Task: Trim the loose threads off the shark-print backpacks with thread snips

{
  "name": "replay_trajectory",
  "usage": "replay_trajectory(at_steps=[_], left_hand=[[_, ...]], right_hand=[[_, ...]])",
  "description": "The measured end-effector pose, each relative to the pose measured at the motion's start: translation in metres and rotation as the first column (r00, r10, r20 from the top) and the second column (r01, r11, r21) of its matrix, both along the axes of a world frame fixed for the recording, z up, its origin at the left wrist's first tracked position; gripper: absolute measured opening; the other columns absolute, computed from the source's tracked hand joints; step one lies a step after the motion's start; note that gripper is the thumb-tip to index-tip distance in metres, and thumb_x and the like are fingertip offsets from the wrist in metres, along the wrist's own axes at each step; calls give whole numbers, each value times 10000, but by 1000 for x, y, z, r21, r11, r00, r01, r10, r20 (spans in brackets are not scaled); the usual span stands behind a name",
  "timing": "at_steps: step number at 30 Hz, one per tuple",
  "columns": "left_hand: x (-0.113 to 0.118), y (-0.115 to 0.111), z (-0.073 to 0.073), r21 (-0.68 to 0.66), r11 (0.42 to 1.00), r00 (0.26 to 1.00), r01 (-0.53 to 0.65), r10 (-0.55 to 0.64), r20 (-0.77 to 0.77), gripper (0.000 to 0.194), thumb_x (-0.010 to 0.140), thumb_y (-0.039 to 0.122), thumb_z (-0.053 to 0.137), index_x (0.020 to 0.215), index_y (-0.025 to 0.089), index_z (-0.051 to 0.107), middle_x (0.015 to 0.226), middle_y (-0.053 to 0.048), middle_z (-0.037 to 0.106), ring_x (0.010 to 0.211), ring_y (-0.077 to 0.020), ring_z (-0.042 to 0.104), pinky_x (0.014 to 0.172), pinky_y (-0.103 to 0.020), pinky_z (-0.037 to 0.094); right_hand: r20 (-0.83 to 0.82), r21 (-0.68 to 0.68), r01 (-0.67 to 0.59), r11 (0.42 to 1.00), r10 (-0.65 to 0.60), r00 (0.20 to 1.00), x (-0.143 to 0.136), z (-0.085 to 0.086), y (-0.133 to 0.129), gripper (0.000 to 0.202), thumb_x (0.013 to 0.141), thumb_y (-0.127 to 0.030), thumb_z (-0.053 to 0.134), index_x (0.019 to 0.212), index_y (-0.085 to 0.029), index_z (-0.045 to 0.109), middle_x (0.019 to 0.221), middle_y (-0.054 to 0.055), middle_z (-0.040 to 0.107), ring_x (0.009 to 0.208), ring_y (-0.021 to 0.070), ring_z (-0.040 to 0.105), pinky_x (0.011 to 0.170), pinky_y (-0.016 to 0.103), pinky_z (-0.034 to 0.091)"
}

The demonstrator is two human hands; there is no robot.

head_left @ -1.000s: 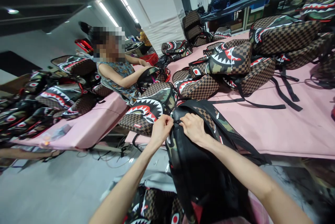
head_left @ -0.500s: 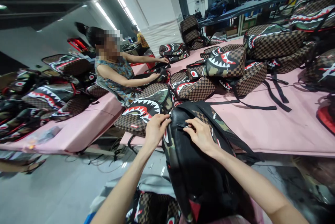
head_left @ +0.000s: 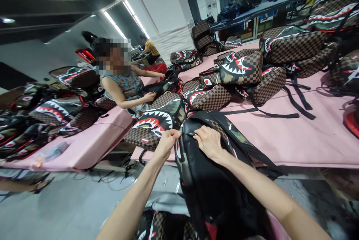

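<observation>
A black backpack (head_left: 209,172) with camouflage and brown-check parts leans upright against the table edge in front of me, its black back side towards me. My left hand (head_left: 167,142) is closed in a pinch at the upper left edge of this bag; whatever sits between the fingertips is too small to make out. Just right of it, my right hand (head_left: 209,142) grips a small dark pointed tool (head_left: 192,134) that looks like thread snips. Its tip points left, over the bag's upper panel. A shark-mouth backpack (head_left: 148,127) lies beside my left hand.
Several shark-mouth backpacks (head_left: 238,67) are piled on the pink table (head_left: 303,135), with loose straps (head_left: 297,107) trailing. More bags fill the left pink table (head_left: 95,140). A co-worker (head_left: 123,86) sits across, handling a bag. Below me lies another check bag (head_left: 168,225).
My right hand has shifted slightly left with the pointed tool, and its fingers are more closed. My left hand has moved slightly down. The co-worker's arms have drawn back.
</observation>
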State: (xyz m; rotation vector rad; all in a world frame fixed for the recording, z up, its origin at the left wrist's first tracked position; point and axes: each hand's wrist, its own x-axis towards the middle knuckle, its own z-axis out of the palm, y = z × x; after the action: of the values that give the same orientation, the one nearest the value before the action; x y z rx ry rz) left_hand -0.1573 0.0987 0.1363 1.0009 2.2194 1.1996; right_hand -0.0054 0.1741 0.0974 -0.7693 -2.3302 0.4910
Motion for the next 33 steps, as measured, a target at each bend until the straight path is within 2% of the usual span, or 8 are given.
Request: replay_trajectory(at_steps=[3,6,18,27,33], left_hand=[[-1,2,0,-20,1000,995,12,-10,96,344,532,491,591,509,163,490,451,39,405,415,-82,337,438,-225,274],[1,4,2,-13,1000,994,5,-4,105,334,515,469,607,522,156,489,469,45,410,436,-72,337,449,-212,272],[2,10,5,-84,996,990,16,-27,-135,271,606,409,545,501,168,478,464,49,377,465,-85,307,459,-219,244],[6,12,5,-160,986,950,-52,0,-313,199,660,366,522,570,189,515,473,32,452,480,-134,431,489,-242,306],[6,12,4,-168,983,943,-66,7,-333,188,655,354,528,561,192,517,482,26,473,500,-143,462,503,-243,323]], right_hand=[[9,-2,-27,1000,27,1000,-3,2,2,121,842,-279,574,909,-220,656,882,27,653,802,166,576,654,271,389],[15,-15,-52,999,53,999,-4,4,3,130,849,-279,565,923,-223,656,893,26,649,826,166,565,673,272,390],[49,-35,-73,997,75,996,-4,5,5,152,863,-294,542,934,-223,656,907,22,647,831,168,562,669,283,379],[64,-53,-80,995,83,994,-4,7,5,158,864,-298,539,935,-216,654,912,34,645,843,166,563,677,272,380],[64,-74,-72,995,76,995,-7,5,5,141,862,-284,536,903,-216,652,889,24,641,825,163,568,660,269,378]])
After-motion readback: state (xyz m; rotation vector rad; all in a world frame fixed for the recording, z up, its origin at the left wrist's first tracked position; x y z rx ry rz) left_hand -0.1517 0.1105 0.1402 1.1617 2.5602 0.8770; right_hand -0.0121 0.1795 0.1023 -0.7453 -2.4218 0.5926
